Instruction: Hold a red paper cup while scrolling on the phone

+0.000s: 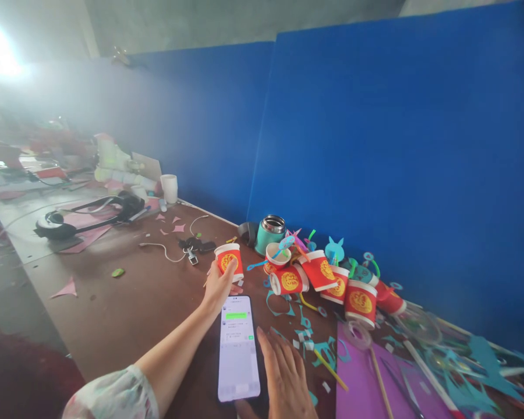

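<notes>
My left hand [222,285] is wrapped round a red paper cup [229,260] with a gold emblem and a white rim, upright at the table. Just below it, a smartphone [239,355] with a lit chat screen faces up. Alongside the phone's right edge is my right hand [286,372], its fingers stretched out and its thumb near the lower edge. To the right of the held cup, several more red paper cups [361,302] stand or lie in a cluster, with blue paper cut-outs [334,249] among them.
A teal thermos [271,234] stands open against the blue partition [375,145]. Keys [192,254] and headphones [89,216] lie to the left. Scissors [404,387] rest on purple paper [353,372] at the right, amid teal paper scraps. A white cup [169,189] stands farther back.
</notes>
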A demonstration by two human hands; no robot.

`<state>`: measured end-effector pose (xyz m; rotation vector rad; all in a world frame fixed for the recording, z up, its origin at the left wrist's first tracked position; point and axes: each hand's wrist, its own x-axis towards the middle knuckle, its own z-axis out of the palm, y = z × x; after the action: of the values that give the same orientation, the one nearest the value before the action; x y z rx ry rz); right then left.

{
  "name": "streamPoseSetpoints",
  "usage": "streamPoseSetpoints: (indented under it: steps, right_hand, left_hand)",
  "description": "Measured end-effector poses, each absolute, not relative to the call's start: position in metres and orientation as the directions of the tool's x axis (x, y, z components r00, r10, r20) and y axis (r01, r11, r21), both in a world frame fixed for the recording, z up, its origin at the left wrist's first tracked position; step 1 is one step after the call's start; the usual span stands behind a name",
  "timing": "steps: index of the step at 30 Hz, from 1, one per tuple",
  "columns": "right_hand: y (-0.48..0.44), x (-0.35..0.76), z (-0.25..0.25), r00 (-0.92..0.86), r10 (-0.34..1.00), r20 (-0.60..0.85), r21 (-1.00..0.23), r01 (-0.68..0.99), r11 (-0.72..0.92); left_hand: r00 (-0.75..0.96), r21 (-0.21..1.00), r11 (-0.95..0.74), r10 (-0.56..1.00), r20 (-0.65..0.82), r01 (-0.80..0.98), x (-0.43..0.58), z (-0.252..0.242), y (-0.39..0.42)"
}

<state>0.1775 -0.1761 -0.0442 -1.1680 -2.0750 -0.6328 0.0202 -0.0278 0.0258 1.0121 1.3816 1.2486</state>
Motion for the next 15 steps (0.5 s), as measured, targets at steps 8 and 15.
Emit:
streamPoseSetpoints:
  steps: [8,15]
  right_hand:
    - [-0.178,0.164,-0.058,-0.196,0.616,0.763,-0.220,0.817,0.533]
    - [-0.184,0.159,-0.040,-0.225,0.588,0.777,-0.304,0.683,0.663]
  left_hand:
    - [-0.186,0.995,0.102,0.977,-0.099,0.004,0.019,0.022,-0.024]
    - [-0.127,0.995,0.034,0.991,-0.046,-0.095,0.024,0.022,-0.027]
